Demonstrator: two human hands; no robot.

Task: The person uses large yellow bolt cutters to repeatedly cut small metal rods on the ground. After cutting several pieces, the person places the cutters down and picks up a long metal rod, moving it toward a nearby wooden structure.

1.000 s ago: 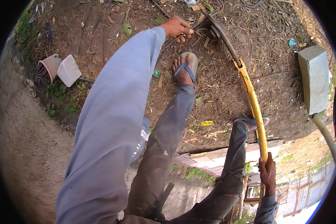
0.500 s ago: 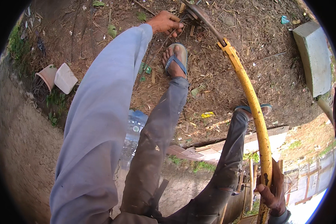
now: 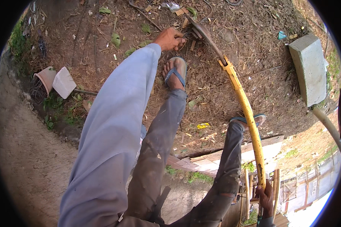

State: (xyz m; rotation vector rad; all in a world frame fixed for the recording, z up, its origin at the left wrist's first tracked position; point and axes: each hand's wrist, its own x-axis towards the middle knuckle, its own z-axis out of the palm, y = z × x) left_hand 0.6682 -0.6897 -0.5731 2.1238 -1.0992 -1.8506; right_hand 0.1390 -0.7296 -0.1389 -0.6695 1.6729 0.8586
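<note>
My left hand (image 3: 169, 39), at the end of a light-blue sleeve, pinches a thin dark rod (image 3: 186, 33) beside the metal head (image 3: 204, 33) of a long lever cutter. Its yellow handle (image 3: 244, 104) runs down toward the lower right, where my right hand (image 3: 266, 198) is wrapped round it. The fingertips of the left hand are close to the cutter's jaws; whether the rod lies between the jaws is too small to tell. My feet (image 3: 174, 73) in blue flip-flops stand apart on littered soil.
A concrete block (image 3: 307, 72) with a pipe (image 3: 327, 125) lies at right. At left are a tipped bucket (image 3: 43, 79) and white container (image 3: 64, 83) by a rough concrete surface (image 3: 26, 151). Boards (image 3: 238, 149), wooden poles (image 3: 276, 181) and scattered wires are behind and around my feet.
My left hand and the cutter head moved up and left, then back down. My right hand shifted down along the yellow handle and stays gripping it. The whole view also shifted slightly.
</note>
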